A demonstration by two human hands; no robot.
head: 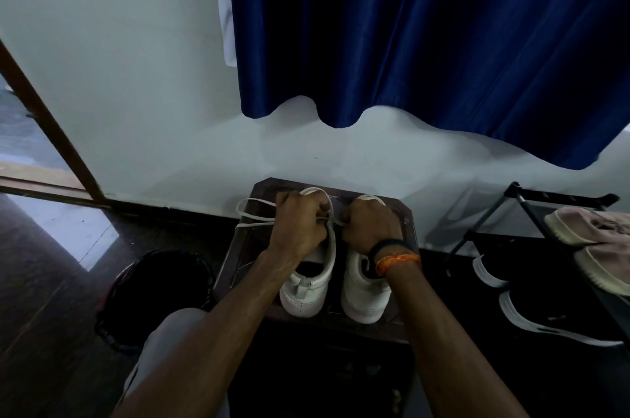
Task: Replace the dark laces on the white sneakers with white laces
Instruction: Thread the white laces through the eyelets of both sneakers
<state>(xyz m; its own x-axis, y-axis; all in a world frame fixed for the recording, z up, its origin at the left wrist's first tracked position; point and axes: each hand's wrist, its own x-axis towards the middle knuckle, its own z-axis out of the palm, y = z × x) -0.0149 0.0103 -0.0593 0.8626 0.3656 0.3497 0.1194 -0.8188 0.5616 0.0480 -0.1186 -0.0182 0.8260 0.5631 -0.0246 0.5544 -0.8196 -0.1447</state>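
Two white sneakers stand side by side on a small dark stool, heels toward us, toes toward the wall; our left hand and right hand meet over the left sneaker, each with fingers curled and pinching a strand of the white lace near the upper eyelets; a slack loop of that lace trails off to the left past the stool's edge. We see no dark lace anywhere, so we judge the removal done on this shoe and the white lacing well advanced, perhaps near the knot; the eyelets themselves are hidden under our hands. The right sneaker is largely covered by our right wrist, and we cannot tell whether it is laced; we judge it may yet need work.

For room: the stool top is barely wider than the pair, so the shoes sit close to its edges; the wall lies just beyond the toes; a dark round bin sits near on the left, a shoe rack with other shoes near on the right; open space lies mostly above.
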